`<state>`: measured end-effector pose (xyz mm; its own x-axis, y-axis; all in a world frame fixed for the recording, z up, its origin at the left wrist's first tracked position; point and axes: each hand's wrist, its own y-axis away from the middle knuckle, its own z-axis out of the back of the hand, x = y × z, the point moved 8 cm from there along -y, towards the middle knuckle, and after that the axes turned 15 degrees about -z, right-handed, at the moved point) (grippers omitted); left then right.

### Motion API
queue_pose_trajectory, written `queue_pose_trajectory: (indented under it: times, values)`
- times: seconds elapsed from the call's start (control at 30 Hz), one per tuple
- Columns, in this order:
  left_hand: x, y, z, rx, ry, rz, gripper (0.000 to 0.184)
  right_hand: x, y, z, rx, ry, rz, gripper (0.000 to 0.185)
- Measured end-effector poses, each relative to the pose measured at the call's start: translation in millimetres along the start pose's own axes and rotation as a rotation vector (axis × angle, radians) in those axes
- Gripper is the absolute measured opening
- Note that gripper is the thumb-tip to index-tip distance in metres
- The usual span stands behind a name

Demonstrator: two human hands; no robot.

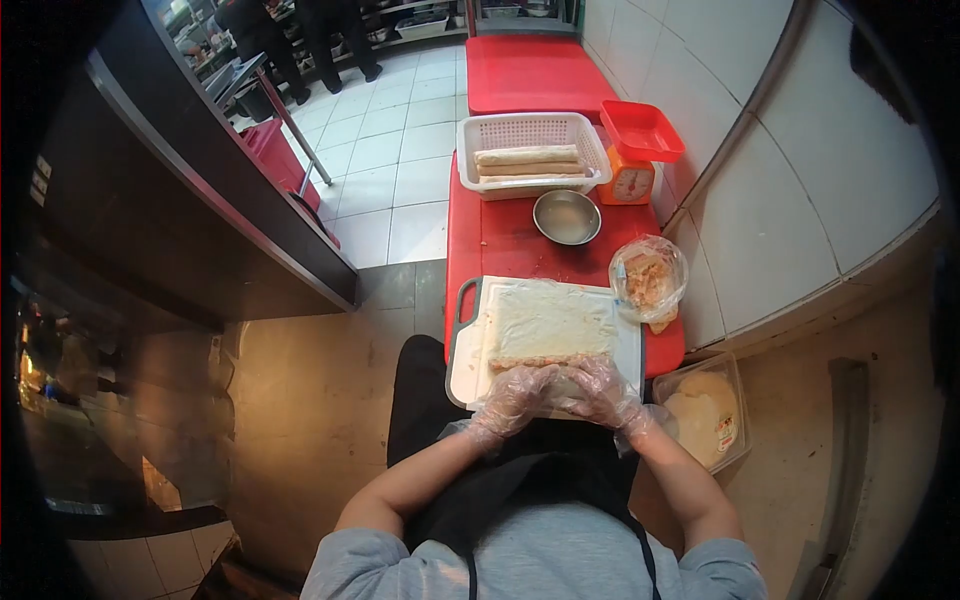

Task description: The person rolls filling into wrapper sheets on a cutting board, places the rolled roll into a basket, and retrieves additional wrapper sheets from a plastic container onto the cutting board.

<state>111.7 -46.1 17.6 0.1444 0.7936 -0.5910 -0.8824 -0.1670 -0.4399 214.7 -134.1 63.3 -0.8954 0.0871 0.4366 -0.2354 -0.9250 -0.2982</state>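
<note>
A flat pale sheet of dough [552,318] lies on a white cutting board [466,374] with a grey handle. Along the sheet's near edge runs a strip of orange-brown filling [520,362]. My left hand [515,396] and my right hand [598,390], both in clear plastic gloves, are side by side at that near edge, fingers curled in on the dough and filling. To the right of the board's far corner sits a bowl of orange-brown filling [648,279], lined with clear plastic.
A white basket [530,125] holds several pale rolls [528,156]. Near it are a metal bowl [567,217] and an orange scale [630,182] with a red tray. A clear container [703,410] is at the lower right. People [290,40] stand far off at upper left.
</note>
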Motion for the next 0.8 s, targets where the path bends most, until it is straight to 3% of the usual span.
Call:
queue_pose_trajectory:
  times: [0.17,0.27,0.33,0.37,0.47,0.5,0.57,0.63,0.67,0.8]
  values:
    - [-35.7,-15.8,14.5,-0.035,-0.138,-0.153,0.026,-23.5,-38.4,-5.9,0.161,0.209,-0.038,0.016]
    - [-61.9,-11.3,-0.3,0.097,0.029,-0.375,0.028,-61.1,-78.3,-14.3,0.022,-0.132,-0.044,0.018]
    - [-58.5,-9.0,-20.8,0.212,0.111,-0.453,0.033,-68.8,-105.5,-15.5,0.124,-0.123,-0.12,0.021]
    - [-44.4,-3.9,-32.1,0.319,0.044,-0.381,0.043,-70.1,-115.9,-15.8,0.174,-0.116,-0.158,0.022]
    - [-20.3,-22.5,-21.7,0.319,-0.366,-0.269,0.052,-93.4,-129.2,-36.1,0.298,-0.215,-0.356,0.025]
    - [2.9,-20.5,-24.4,0.313,-0.371,-0.14,0.057,-96.6,-129.5,-37.5,0.265,-0.198,-0.35,0.023]
    - [44.0,-13.7,-36.1,0.313,-0.558,-0.143,0.057,-98.4,-125.9,-39.5,0.201,-0.168,-0.338,0.019]
    - [50.0,-20.3,-21.1,0.307,-0.675,-0.171,0.055,-79.7,-123.8,-20.0,-0.075,-0.025,-0.227,0.019]
    - [55.2,-21.5,-15.2,0.295,-0.558,-0.127,0.053,-69.5,-119.0,-10.4,-0.21,0.047,-0.171,0.019]
    - [59.8,-36.3,7.1,0.223,-0.229,0.021,0.04,-83.7,-88.3,-62.6,0.232,0.032,-0.09,0.019]
